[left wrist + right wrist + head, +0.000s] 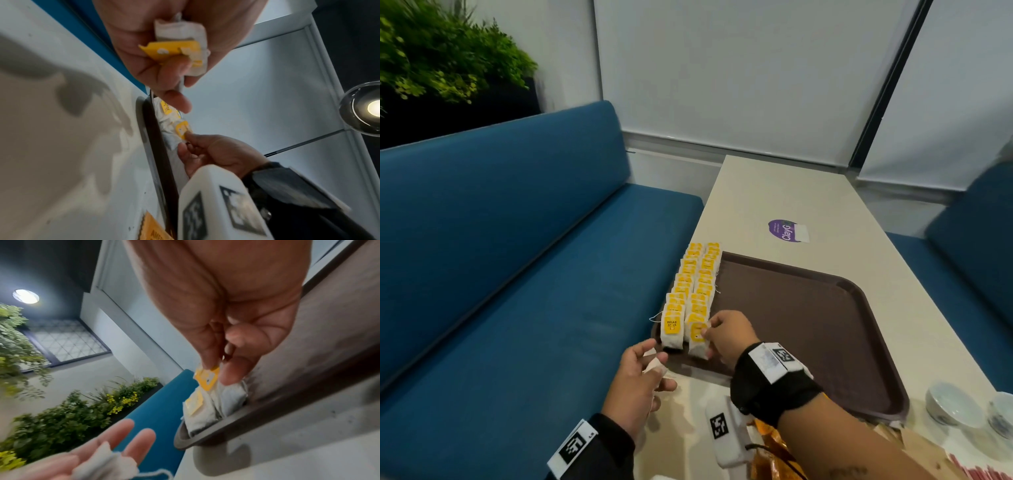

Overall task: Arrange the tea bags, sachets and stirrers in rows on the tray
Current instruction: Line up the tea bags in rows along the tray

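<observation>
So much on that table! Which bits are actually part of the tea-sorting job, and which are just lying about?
Part of the job:
- brown tray
- two rows of tea bags along its left edge
- right hand, pinching the nearest bag's yellow tag
- left hand, holding spare tea bags

Just lying about:
- purple sticker
- white bowls
- blue bench
- plants

Brown plastic tray (808, 308): matt, finely textured. White tea bags (697, 291): porous filter paper, yellow paper tags. Beige tabletop (791, 198): smooth, low sheen. Blue bench (517, 257): smooth upholstery. White bowls (952, 404), near right: glossy ceramic.
</observation>
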The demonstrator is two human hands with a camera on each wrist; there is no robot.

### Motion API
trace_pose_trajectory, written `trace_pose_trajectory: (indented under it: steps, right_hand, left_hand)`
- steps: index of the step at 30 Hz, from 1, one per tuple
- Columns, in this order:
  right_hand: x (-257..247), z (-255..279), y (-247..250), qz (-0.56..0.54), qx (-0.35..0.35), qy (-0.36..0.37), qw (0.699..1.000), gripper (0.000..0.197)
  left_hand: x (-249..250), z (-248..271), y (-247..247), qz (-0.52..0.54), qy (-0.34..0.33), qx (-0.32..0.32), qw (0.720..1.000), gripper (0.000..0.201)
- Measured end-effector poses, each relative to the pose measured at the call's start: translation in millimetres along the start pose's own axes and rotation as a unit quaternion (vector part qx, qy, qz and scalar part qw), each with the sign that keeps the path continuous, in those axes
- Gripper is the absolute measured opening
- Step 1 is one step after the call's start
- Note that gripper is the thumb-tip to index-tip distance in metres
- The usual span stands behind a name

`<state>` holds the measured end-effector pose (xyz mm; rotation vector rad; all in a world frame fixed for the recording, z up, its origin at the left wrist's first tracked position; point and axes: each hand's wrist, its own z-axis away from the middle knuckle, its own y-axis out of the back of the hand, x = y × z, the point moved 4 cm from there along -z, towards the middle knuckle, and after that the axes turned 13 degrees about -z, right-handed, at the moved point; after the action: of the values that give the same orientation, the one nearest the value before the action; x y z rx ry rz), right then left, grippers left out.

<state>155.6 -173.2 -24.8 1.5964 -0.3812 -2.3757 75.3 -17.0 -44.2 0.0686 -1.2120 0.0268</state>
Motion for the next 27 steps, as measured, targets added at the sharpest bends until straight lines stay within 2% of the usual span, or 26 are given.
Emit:
trace_pose_trajectory:
  steps: [3,8,11,13,18,23,25,27]
  right_hand:
    - [-0.3,-8.2,-7.2,0.029,-0.029,-0.042,0.998,0.027]
    - [-3.3,-15.0,-5.2,0.021,-0.005,-0.067,0.997,0.030]
    - [-6.1,-19.5,-5.3,0.021,0.008,-0.064,0.998,0.023]
    - [-11.0,-19.8,-8.8,0.039,0.007,-0.066,0.997,0.006]
    - [-10.6,-15.4,-11.4,-0.008,0.025,-0.083,0.996,0.014]
    - [-7.3,-10.7,3.5,-0.026,0.085,0.025,0.996,0.019]
    - [-10.6,1.8,6.7,-0.080,0.062,0.055,0.993,0.013]
    - [-16.4,21.5,6.5,-0.110,-0.012,0.079,0.991,0.009]
  left_hand:
    - [-1.3,-2.8,2.0,-0.007,-0.001,0.006,1.000,0.053]
    - [-5.1,-5.8,5.8,-0.018,-0.006,0.003,1.000,0.071]
    - [-6.0,-6.3,8.0,-0.025,-0.002,-0.009,1.000,0.067]
    - [-6.5,-7.0,8.2,-0.030,-0.003,-0.022,0.999,0.064]
    - [-5.6,-9.6,5.7,-0.046,0.001,-0.052,0.998,0.059]
    - [-2.6,-9.2,0.2,-0.044,0.008,-0.081,0.996,0.053]
    - [0.3,-7.0,-2.3,-0.032,0.016,-0.090,0.995,0.047]
    - [5.2,-2.8,-4.7,-0.006,0.017,-0.087,0.996,0.033]
